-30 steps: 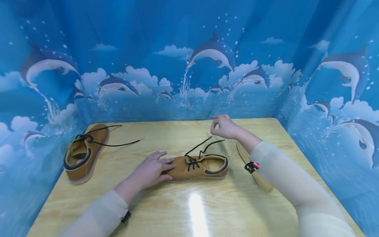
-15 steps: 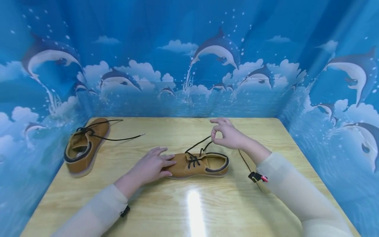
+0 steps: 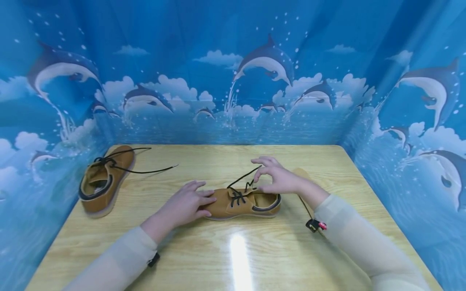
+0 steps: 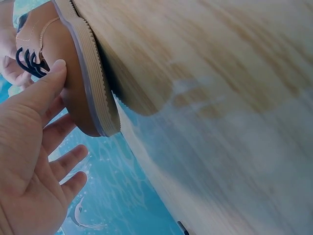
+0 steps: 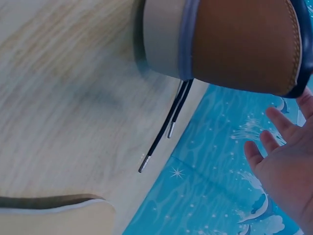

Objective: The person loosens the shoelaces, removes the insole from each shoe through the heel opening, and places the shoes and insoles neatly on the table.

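A tan lace-up shoe (image 3: 222,204) lies sideways at mid-table, toe to the left, with black laces (image 3: 242,176) threaded near its opening. My left hand (image 3: 187,204) rests on its toe, thumb along the near side and the other fingers loosely spread, as the left wrist view also shows. At the tongue and collar is my right hand (image 3: 278,178), thumb and forefinger tips close together. I cannot tell whether they pinch anything. Two metal-tipped lace ends (image 5: 166,127) hang loose past the shoe's heel (image 5: 239,46) in the right wrist view, where that hand's thumb and forefinger are mostly hidden.
A matching shoe (image 3: 105,182) stands at the table's left edge, its long laces (image 3: 156,170) trailing right. Under the right forearm lies a flat insole-like piece (image 3: 302,173), partly covered. Dolphin-printed curtains (image 3: 218,121) border the wooden table (image 3: 204,258) on three sides.
My right hand has come down from above the lace ends to the shoe's tongue and opening. My left hand stays on the toe. The view has shifted slightly.
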`<control>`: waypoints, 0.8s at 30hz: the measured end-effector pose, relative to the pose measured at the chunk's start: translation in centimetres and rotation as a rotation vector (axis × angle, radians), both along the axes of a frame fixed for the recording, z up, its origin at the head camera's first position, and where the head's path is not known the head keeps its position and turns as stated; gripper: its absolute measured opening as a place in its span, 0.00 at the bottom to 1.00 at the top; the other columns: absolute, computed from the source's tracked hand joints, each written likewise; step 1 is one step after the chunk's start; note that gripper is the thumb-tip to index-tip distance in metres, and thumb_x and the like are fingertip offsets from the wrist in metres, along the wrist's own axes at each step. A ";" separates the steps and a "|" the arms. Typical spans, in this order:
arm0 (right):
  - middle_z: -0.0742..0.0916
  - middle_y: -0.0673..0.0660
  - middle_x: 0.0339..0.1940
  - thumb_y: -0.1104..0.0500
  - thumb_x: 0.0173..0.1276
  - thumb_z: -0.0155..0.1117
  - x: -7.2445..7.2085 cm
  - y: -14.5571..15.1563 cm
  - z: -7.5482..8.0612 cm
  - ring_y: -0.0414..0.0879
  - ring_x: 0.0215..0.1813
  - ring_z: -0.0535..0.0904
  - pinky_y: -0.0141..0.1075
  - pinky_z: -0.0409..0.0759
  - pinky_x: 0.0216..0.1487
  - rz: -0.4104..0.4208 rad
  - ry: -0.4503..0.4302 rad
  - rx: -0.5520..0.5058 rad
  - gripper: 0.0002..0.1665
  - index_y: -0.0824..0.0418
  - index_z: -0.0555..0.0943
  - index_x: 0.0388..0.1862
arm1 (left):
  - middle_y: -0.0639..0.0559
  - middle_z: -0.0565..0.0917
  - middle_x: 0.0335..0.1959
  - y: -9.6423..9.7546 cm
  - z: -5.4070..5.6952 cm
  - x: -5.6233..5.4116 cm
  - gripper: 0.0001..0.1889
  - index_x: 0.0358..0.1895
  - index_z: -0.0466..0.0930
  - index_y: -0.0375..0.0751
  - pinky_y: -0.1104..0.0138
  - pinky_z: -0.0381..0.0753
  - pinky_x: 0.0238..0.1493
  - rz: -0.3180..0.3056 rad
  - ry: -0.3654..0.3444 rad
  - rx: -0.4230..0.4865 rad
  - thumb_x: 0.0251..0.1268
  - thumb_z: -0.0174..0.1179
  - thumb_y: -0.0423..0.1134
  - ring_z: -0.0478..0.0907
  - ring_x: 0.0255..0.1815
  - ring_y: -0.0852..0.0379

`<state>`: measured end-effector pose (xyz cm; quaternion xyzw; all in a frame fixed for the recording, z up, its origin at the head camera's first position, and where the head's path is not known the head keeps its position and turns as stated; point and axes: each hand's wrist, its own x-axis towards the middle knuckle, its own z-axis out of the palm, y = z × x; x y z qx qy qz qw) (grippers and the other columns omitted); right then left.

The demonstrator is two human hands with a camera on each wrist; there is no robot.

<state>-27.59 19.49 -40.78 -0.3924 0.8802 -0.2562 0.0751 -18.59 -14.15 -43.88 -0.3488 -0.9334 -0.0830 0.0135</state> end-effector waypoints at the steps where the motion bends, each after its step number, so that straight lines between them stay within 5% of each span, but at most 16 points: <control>1: 0.65 0.59 0.78 0.55 0.59 0.73 0.1 0.0 -0.1 0.62 0.79 0.49 0.70 0.50 0.72 0.003 -0.003 0.002 0.09 0.45 0.84 0.38 | 0.48 0.77 0.67 0.0 0.0 0.0 0.27 0.64 0.80 0.51 0.43 0.53 0.76 0.000 -0.001 -0.002 0.63 0.66 0.56 0.62 0.74 0.37; 8: 0.65 0.59 0.78 0.56 0.60 0.75 0.3 -0.2 -0.6 0.61 0.79 0.50 0.68 0.49 0.73 0.014 -0.008 0.029 0.12 0.53 0.86 0.43 | 0.48 0.77 0.67 0.0 -0.1 -0.1 0.28 0.64 0.80 0.51 0.43 0.54 0.76 -0.002 0.007 -0.001 0.63 0.65 0.57 0.63 0.74 0.37; 16: 0.68 0.60 0.77 0.56 0.60 0.76 0.2 -0.4 -1.1 0.64 0.78 0.53 0.69 0.49 0.72 0.036 0.082 0.074 0.09 0.43 0.87 0.37 | 0.49 0.76 0.68 0.0 -0.2 -0.2 0.28 0.64 0.79 0.52 0.43 0.53 0.76 0.011 -0.012 -0.001 0.64 0.65 0.57 0.62 0.75 0.38; 24: 0.69 0.60 0.76 0.56 0.60 0.76 0.4 -0.7 -1.1 0.63 0.78 0.52 0.69 0.47 0.73 0.019 0.074 0.084 0.07 0.44 0.87 0.35 | 0.49 0.77 0.68 -0.1 -0.2 -0.5 0.27 0.64 0.79 0.51 0.43 0.53 0.76 0.015 -0.010 0.015 0.64 0.66 0.55 0.62 0.75 0.38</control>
